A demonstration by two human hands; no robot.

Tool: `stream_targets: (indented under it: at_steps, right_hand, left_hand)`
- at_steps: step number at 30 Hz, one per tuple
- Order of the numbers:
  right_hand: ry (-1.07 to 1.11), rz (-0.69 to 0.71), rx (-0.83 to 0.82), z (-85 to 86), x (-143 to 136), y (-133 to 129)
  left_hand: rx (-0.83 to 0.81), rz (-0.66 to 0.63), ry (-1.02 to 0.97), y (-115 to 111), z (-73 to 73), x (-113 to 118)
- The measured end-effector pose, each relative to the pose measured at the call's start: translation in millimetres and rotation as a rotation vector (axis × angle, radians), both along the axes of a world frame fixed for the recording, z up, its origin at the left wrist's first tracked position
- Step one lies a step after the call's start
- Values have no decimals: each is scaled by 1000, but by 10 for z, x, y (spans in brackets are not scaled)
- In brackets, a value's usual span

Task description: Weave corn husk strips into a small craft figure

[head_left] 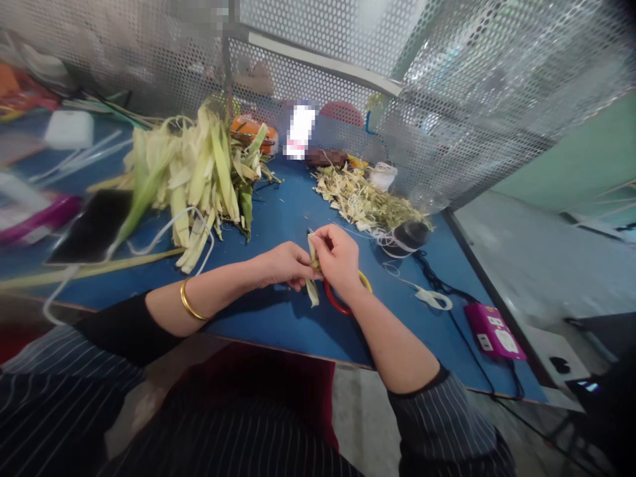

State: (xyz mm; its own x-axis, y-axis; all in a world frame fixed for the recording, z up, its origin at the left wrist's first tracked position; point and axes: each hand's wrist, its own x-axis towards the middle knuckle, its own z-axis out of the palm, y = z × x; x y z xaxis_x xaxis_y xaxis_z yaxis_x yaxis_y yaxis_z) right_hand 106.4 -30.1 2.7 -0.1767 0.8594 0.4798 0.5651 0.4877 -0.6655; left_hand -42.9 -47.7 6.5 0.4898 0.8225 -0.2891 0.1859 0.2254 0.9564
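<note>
Both hands meet over the front middle of the blue table (278, 318). Between them is a short, pale strip of corn husk (312, 293), its lower end hanging below the fingers. My left hand (283, 264) pinches the strip from the left. My right hand (340, 255) is closed on its upper part, fingertips bent together. Under the right wrist lies a red and yellow ring-shaped thing (336, 303), partly covered. White thread (350, 232) runs from near the right hand to a dark spool (410, 235). Where the thread ends at the fingers is too small to tell.
A tall heap of corn husks (199, 165) stands at the back left, near a phone (92, 225) with a white cable (211, 248). Husk scraps (358, 199) lie at the back right. A purple box (494, 331) and black cords (462, 324) lie right. Perforated metal panels (318, 73) rise behind.
</note>
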Motion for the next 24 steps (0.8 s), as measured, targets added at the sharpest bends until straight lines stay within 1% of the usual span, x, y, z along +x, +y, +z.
stream_targets:
  at_steps: [2, 5, 7, 10, 12, 17, 18, 20, 21, 22, 24]
  right_hand:
    - [31, -1, -31, 1, 12, 28]
    - [123, -47, -91, 35, 60, 84]
    - [174, -50, -150, 64, 95, 118]
    - [271, 21, -304, 81, 122, 147]
    - [335, 33, -346, 62, 120, 155]
    - [335, -78, -239, -54, 102, 207]
    - [320, -75, -251, -70, 105, 222]
    - [262, -68, -250, -67, 124, 236]
    - [217, -85, -196, -45, 136, 227]
    - [165, -114, -105, -12, 147, 204]
    - [57, -175, 130, 75, 157, 113]
  left_hand:
    - [25, 41, -17, 9, 0, 2]
    - [55, 166, -49, 49, 4, -16]
    - [81, 227, -58, 79, 0, -35]
    - [112, 229, -39, 107, -19, -55]
    - [140, 210, -22, 114, -39, -59]
    - [270, 191, 17, 114, -72, -61]
    - [280, 201, 29, 114, -69, -60]
    - [248, 236, 21, 115, -48, -55]
    - [209, 263, -1, 118, -32, -53]
    - [160, 294, -33, 123, -13, -50]
    - [61, 386, -112, 140, 26, -49]
